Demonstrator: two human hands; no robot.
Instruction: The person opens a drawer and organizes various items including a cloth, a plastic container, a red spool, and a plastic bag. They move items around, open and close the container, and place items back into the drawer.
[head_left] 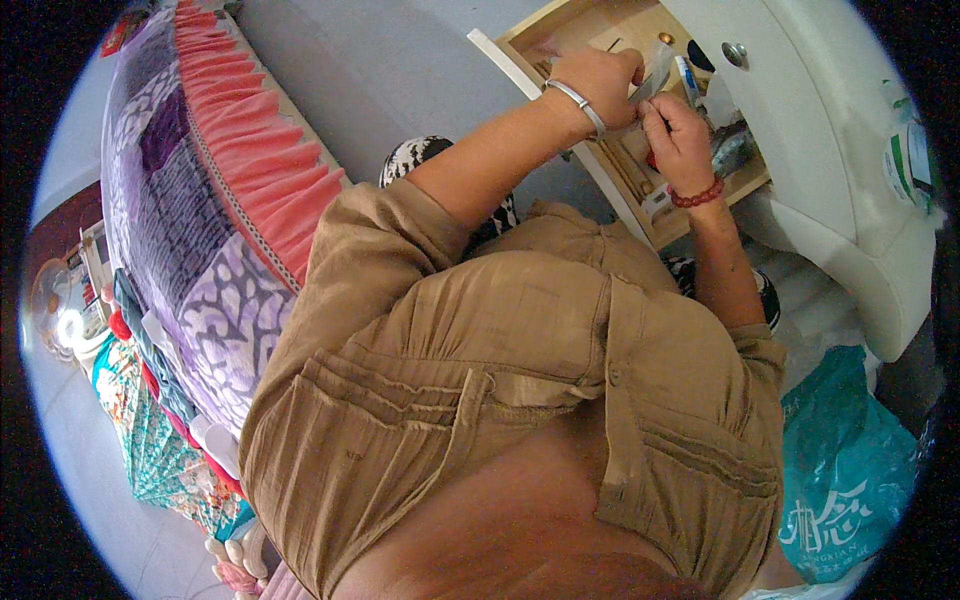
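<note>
Both of my hands are over an open wooden drawer (540, 22) with a white front. My left hand (597, 82), wearing a silver bangle at the wrist, has its fingers curled in a pinch. Just to its right, my right hand (680, 143) is closed with the thumb against the fingers, below a red bead bracelet (697, 194). The fingertips of the two hands nearly meet. A thin, pale, translucent piece (657, 72) shows beside them; whether they grip it I cannot tell. Nearby in the drawer lies a white and blue tube (686, 80).
The drawer belongs to a white cabinet (820, 110) with a round metal knob (735, 54). A teal plastic bag (850, 430) stands at the lower right. On the left is a bed with a purple patterned cover (185, 210) and a coral ruffle (245, 130).
</note>
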